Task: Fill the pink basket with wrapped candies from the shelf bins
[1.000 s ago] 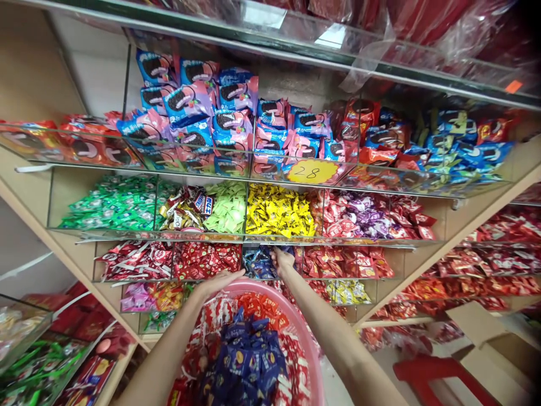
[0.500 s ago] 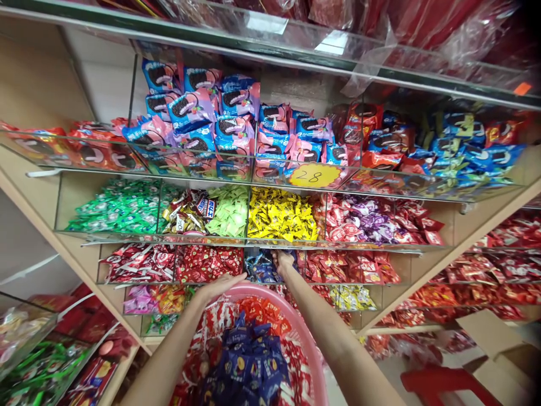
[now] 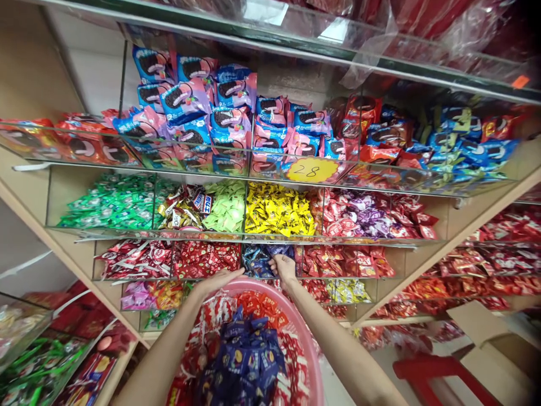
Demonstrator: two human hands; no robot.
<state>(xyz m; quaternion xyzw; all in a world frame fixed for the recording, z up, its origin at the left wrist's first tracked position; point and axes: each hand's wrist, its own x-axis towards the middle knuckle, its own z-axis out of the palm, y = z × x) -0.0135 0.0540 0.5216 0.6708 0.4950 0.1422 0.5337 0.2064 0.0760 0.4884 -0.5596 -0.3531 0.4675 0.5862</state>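
Note:
A pink plastic basket (image 3: 310,338) is below me, holding red-and-white, red and dark blue wrapped candies (image 3: 249,361). Against its far rim lies my left hand (image 3: 220,281), fingers stretched out flat and together. My right hand (image 3: 284,268) is just beyond the rim, at the front of a shelf compartment of dark blue wrapped candies (image 3: 256,260). Its fingers are curled in at the candies; whatever is between them is too small to make out.
Glass shelves around the compartment hold red candies (image 3: 207,259), yellow candies (image 3: 279,210), green candies (image 3: 112,203) and blue-pink cookie packs (image 3: 190,101). A glass shelf edge (image 3: 270,239) runs just above my hands. At lower right are a red stool (image 3: 435,369) and an open cardboard box (image 3: 477,332).
My right hand has drawn back slightly from deeper in the dark blue candies, its fingers now curled and more visible. My left hand stays at the basket rim. The view has shifted slightly.

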